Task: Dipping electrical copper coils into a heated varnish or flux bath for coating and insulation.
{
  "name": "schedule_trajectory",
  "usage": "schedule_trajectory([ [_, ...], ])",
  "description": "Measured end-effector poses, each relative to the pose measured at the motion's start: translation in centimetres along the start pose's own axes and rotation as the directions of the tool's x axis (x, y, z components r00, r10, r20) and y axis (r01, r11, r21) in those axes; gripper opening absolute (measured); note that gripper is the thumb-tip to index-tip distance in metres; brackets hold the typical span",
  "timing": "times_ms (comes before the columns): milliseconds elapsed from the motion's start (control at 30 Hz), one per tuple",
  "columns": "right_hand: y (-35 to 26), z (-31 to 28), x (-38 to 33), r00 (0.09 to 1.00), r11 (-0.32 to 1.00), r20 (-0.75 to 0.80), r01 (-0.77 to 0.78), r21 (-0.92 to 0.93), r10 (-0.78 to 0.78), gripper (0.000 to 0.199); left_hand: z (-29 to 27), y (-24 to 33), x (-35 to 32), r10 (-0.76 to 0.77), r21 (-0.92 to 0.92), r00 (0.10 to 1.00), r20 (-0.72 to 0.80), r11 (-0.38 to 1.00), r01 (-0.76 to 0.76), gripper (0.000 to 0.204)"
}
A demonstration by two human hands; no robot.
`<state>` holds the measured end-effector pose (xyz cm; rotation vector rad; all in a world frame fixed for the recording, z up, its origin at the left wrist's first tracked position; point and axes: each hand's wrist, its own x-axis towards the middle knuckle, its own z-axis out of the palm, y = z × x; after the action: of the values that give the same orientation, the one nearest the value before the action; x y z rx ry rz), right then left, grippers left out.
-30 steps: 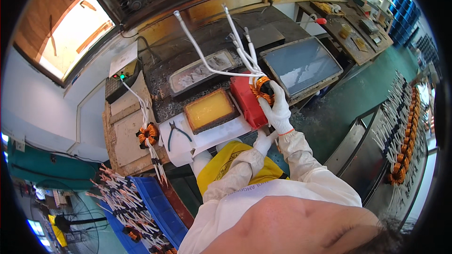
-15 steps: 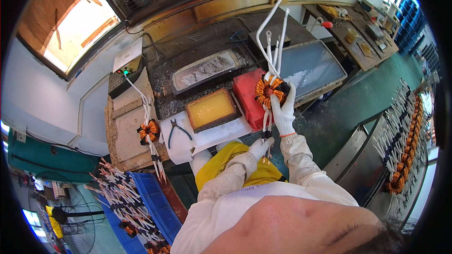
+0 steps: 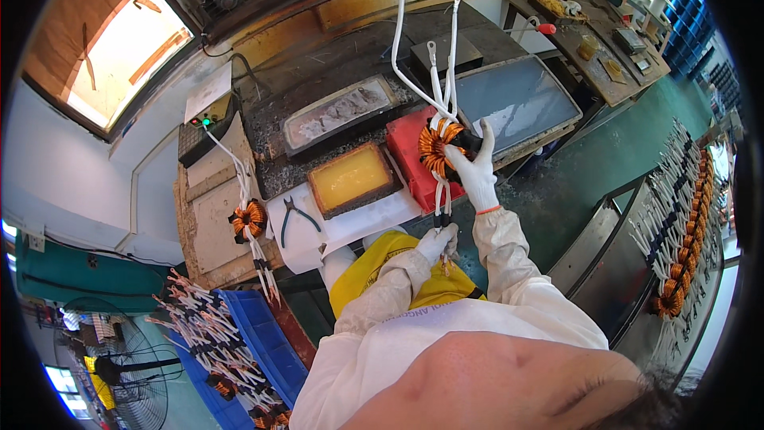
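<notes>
Far left: floor fan [image 3: 119,370]. Then control box [image 3: 208,121] (green lamp lit), with blue bin [image 3: 269,342] lower down, piled with white-leaded coils. Second toroid [image 3: 249,221] sits on the bench, leads running up toward the control box and down past the bench edge. Next, cutters [image 3: 292,209], handles spread, on white paper [image 3: 350,232]. Right of those: rectangular tray of amber material [image 3: 350,180], grey-crusted trough [image 3: 341,116] behind it, then red box [image 3: 406,143].

My left hand [image 3: 438,244], gloved, is clenched round the lower leads [image 3: 442,199] of the toroidal coil [image 3: 434,146], near their black sleeves. The coil, orange-wound, is in front of the red box from my view; can't tell if they touch. Upper leads [image 3: 446,80] point away from me. My right hand [image 3: 478,178] grasps the coil's right side: thumb on its face, index spread upward.

Beyond: blue-grey surfaced tray [image 3: 517,103]. Far right: metal rack [image 3: 609,251], row of coils [image 3: 686,251] alongside.
</notes>
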<state>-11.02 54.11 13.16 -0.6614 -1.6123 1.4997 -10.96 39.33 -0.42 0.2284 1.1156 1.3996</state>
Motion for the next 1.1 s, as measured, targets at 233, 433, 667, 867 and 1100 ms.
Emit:
schedule_trajectory([
  [233, -0.4, -0.8, 1.5, 0.971, 0.955, 0.104, -0.23, 0.189, 0.213, 0.069, 0.2, 1.0, -0.3, -0.013, 0.003, 1.0, 0.028, 1.0, 0.013, 0.043],
  [433, -3.0, 1.2, -0.4, 0.978, 0.991, 0.191, -0.098, 0.092, 0.079, 0.06, 1.2, 1.2, -4.2, 0.017, 0.022, 1.0, -0.019, 1.0, -0.017, 0.043],
  [667, -4.0, 5.9, -3.0, 0.915, 0.975, 0.4, -0.132, 0.181, 0.05, 0.063, 1.1, 2.3, -11.4, 0.176, -0.007, 0.949, -0.261, 0.983, -0.185, 0.044],
  [867, -5.0, 14.4, -7.9, 0.745, 0.965, 0.667, -0.173, 0.196, -0.002, 0.066, -3.5, 1.7, -19.4, 0.161, 0.063, 0.802, -0.576, 0.986, -0.152, 0.043],
  [1100, -3.9, 25.2, -14.3, 0.526, 0.968, 0.841, -0.252, 0.013, 0.126, 0.061, -7.0, 0.7, -27.9, 0.094, -0.032, 0.529, -0.843, 0.974, -0.223, 0.027],
])
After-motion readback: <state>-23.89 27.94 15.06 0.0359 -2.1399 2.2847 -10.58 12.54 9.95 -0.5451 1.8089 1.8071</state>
